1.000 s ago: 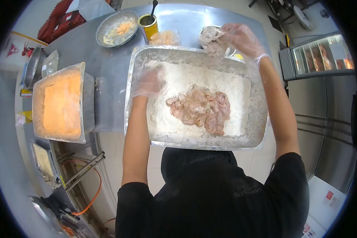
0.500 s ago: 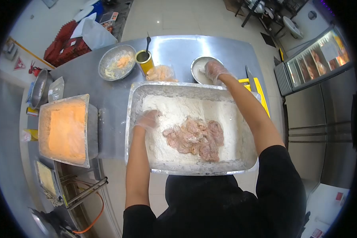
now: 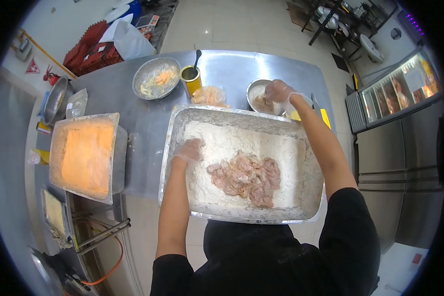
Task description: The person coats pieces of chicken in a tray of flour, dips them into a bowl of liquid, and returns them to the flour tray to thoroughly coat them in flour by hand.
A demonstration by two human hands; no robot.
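A large metal tray (image 3: 168,163) holds white flour (image 3: 212,135) with a pile of raw, partly floured meat (image 3: 246,177) on it. Inside the tray's left part, my left hand (image 3: 190,150), in a clear plastic glove, rests at the flour, its fingers curled; whether they hold anything is hidden. Beyond the tray's back right edge stands a round metal bowl (image 3: 255,88) with pale contents. My right hand (image 3: 279,92), also gloved, is over that bowl, its fingers pointing down around a pale, meat-like piece (image 3: 264,104).
At the left is a deep tray of orange powder (image 3: 86,158). Behind the large tray are a bowl with yellow and orange remains (image 3: 155,79), a yellow can (image 3: 191,83) with a black handle in it, and a plastic bag (image 3: 209,95). A yellow board (image 3: 325,118) lies at the right.
My right hand left the bowl's right side at the first frame with a floury piece raised, went down into the bowl, and now shows slightly higher over it. My left hand stays in the tray.
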